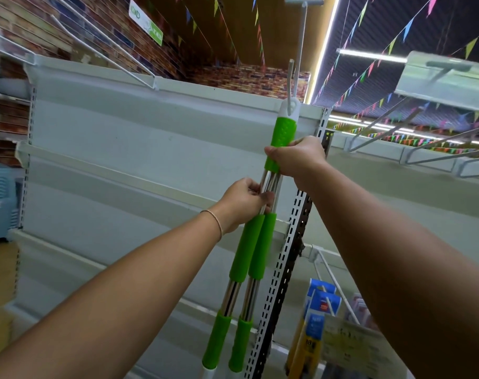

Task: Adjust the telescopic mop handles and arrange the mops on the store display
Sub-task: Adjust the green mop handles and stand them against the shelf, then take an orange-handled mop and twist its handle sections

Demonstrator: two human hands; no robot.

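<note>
Your right hand (298, 157) has its fingers curled around the lower end of the top green grip (280, 140), and your left hand (245, 202) pinches the bare steel tubes just under it, so keep the mop handles (249, 258) parallel and steady the white cap's eye on the display hook (291, 86) before you let go. They hang at the right edge of the white back panel (140, 149), beside the slotted upright (290, 258). The mop heads are cut off below, and I cannot tell whether the hook is fully through the eye.

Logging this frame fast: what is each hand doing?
Left hand: pinches the mop handles' steel tubes.
Right hand: grips the top green grip.
</note>
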